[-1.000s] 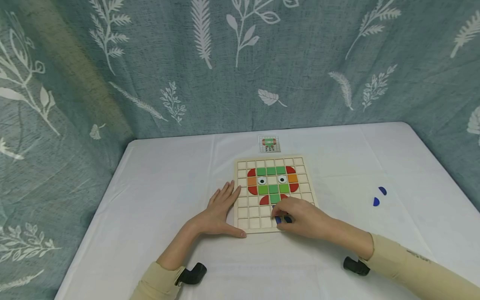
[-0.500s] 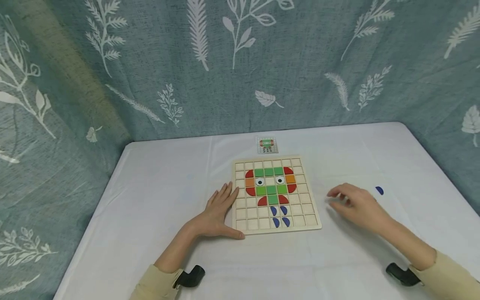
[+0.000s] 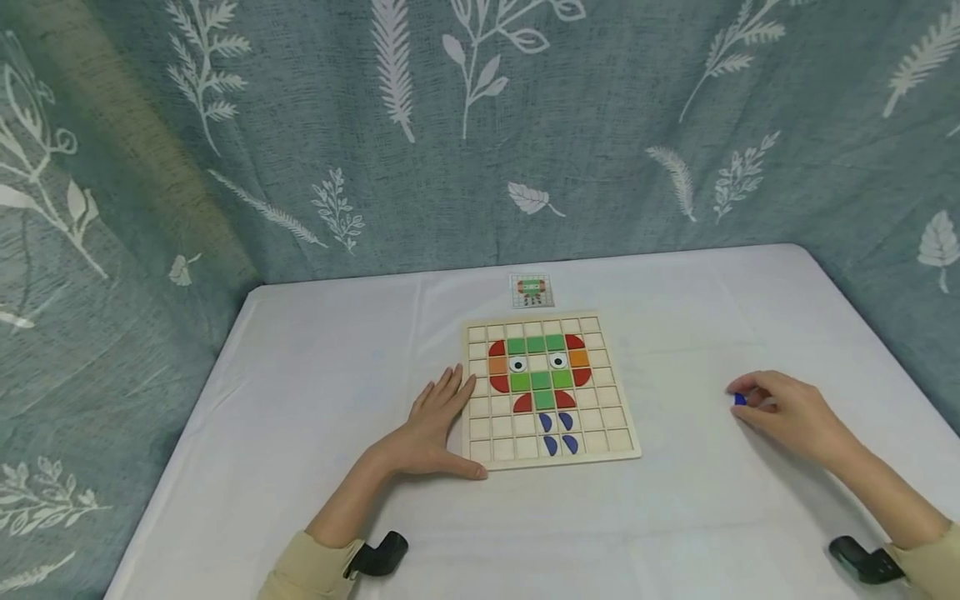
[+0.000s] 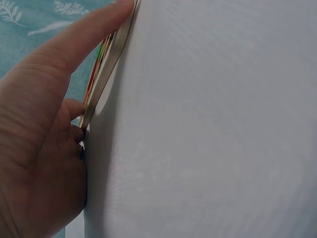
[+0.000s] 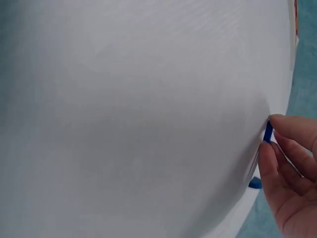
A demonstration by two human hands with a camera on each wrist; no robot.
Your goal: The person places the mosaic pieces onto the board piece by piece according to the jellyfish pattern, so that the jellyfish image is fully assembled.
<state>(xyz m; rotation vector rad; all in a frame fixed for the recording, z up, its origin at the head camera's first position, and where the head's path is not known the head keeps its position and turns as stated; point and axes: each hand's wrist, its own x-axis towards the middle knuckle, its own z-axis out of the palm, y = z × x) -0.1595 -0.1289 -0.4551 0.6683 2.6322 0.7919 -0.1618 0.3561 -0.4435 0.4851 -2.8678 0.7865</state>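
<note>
A light wooden grid board lies on the table, with a face made of green, red and orange tiles and two eye tiles. Several blue quarter-round tiles sit in its lower cells. My left hand rests at the board's left edge, fingers spread, with the thumb at the near-left corner. Well to the right of the board, my right hand pinches a blue tile between thumb and fingertips. Another blue tile shows on the cloth beside that hand in the right wrist view; in the head view the hand hides it.
A small picture card with a similar tile figure lies behind the board. White cloth covers the table. A blue-green leaf-print curtain hangs along the back and sides.
My right hand has left the board, moved right and picked up a blue tile from the cloth. The blue tiles on the board are now uncovered. My left hand stays at the board.
</note>
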